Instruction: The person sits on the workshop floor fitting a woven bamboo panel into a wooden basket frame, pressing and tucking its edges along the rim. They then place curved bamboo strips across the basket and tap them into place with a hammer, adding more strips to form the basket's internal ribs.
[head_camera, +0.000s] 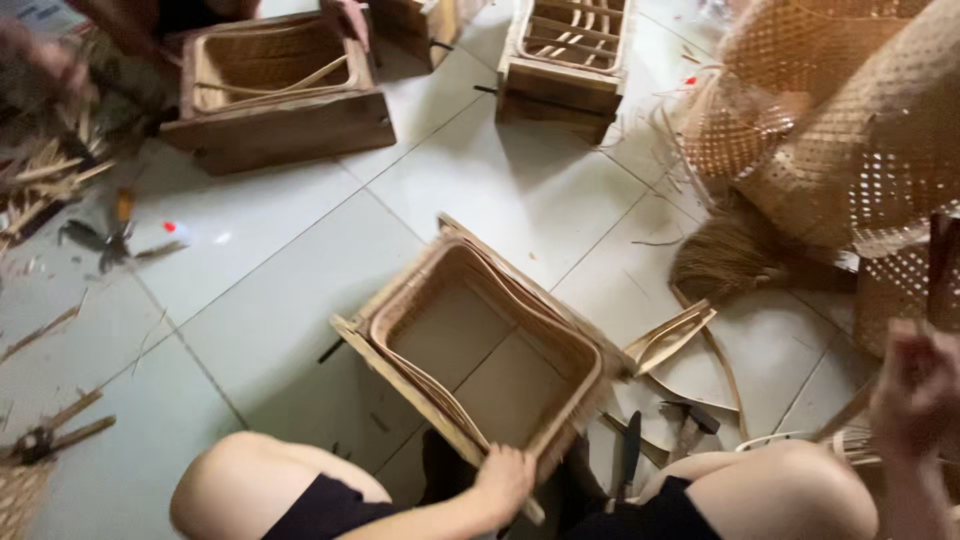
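A square wooden frame (400, 375) lined with bent bamboo strips rests on the tiled floor between my knees, and the tiles show through its open bottom. My left hand (505, 480) grips the frame's near corner. My right hand (915, 385) is raised at the far right, blurred, with its fingers curled. Whether it holds anything I cannot tell. It hovers beside woven bamboo sheets (850, 120).
Two more wooden frames (275, 105) (560, 60) stand farther off. Another person's hands (345, 15) reach in at the top left. A broom head (730, 260), curved bamboo strips (670, 335), a hammer (690, 425) and a dark-handled knife (630, 450) lie nearby. Tools and scraps (100, 240) litter the left side.
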